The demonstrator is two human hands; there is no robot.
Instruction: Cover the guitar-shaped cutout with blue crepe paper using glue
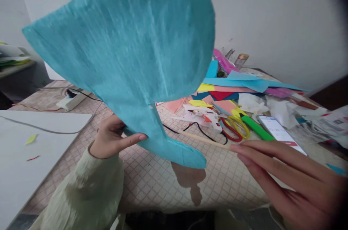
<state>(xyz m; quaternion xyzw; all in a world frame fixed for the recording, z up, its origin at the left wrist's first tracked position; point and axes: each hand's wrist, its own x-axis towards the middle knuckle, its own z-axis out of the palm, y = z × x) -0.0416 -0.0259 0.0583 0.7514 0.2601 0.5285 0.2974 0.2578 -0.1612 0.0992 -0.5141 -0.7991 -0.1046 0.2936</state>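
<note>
A large blue paper fan shape (pixel 122 41) with a narrow, curved lower end fills the upper middle of the view. My left hand (pixel 115 137) grips its narrow part, thumb in front and fingers behind. Between the thumb and fingers of my right hand (pixel 282 172) is a thin wooden stick (pixel 206 138), pointing left toward the paper's lower end. Whether the stick's far tip touches anything I cannot tell. Beyond it lie a white glue gun (pixel 202 116), red-handled and yellow-handled scissors (pixel 236 128) and a green marker (pixel 255 126).
A phone (pixel 281 132) lies at the right by crumpled white tissue (pixel 252 103). Coloured paper sheets (pixel 244 81) are heaped at the back. On the left are a white board (pixel 40 150) and a power strip (pixel 72 100) with cords. A wet-looking dark stain (pixel 190 179) marks the tablecloth.
</note>
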